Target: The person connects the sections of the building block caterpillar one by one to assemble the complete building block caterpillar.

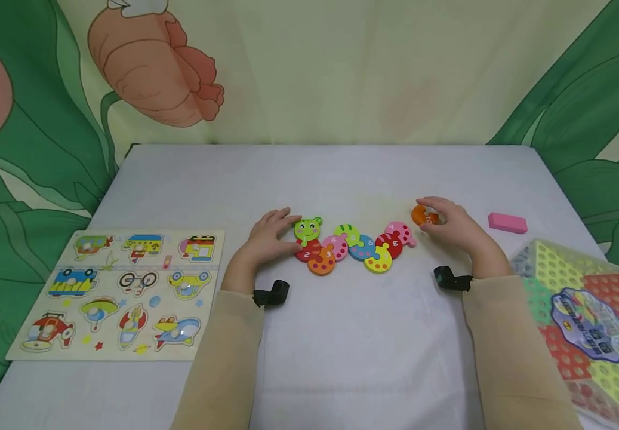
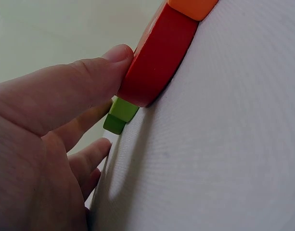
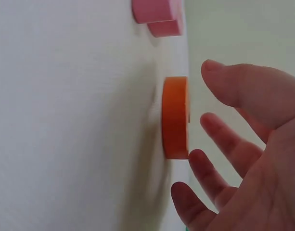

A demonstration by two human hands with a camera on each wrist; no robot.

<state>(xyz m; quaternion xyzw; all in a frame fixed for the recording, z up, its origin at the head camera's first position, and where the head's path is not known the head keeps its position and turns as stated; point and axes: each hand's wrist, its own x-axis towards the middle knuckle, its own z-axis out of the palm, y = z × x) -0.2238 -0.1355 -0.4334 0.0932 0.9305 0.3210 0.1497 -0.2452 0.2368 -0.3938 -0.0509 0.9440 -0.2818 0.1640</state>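
Observation:
A wooden caterpillar puzzle (image 1: 364,246) of numbered round pieces lies on the white table, its green smiling head piece (image 1: 307,229) at the left end. My left hand (image 1: 264,239) is beside that end. Its thumb touches the edge of the red piece (image 2: 159,53), while the other fingers spread near the green head. A loose orange puzzle piece (image 1: 424,215) lies apart, just right of the pink end piece (image 1: 399,232). Over this orange piece my right hand (image 1: 456,227) hovers with spread, slightly bent fingers; the right wrist view shows a gap between thumb and piece.
On the left lies a vehicle puzzle board (image 1: 116,292). A pink block (image 1: 507,223) is at the right, behind a colourful board with holes (image 1: 594,328) under clear wrapping. Behind the table (image 1: 363,352) hangs a patterned curtain (image 1: 309,71).

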